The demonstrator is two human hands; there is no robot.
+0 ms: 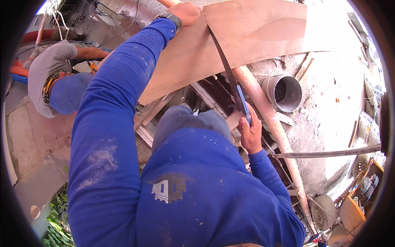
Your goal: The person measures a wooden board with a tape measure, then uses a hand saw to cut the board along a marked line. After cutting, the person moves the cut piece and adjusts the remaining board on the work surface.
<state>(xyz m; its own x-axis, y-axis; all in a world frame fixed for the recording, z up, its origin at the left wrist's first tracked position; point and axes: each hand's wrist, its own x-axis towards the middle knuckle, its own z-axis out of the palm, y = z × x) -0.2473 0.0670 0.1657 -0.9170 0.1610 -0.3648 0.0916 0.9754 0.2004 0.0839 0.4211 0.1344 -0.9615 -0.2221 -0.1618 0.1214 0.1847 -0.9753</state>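
Blue shirt [197, 218] nearest; on the board's [259, 29] near side, right hand [251, 136] wraps fingers around the handsaw [224, 61] crossing it; left hand [188, 14] at its far edge, finger grip unclear. Sagging could pinch the handsaw.

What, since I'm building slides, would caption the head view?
Right hand holding a handsaw against a wooden sheet, left hand by its edge.

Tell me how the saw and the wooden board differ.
The saw is narrow and tapering, while the board is a broad sheet. The saw's blade is dark, with blue near its handle; the board is pale brown. The saw points away from the person; the board stretches crosswise. Both are longer than wide.
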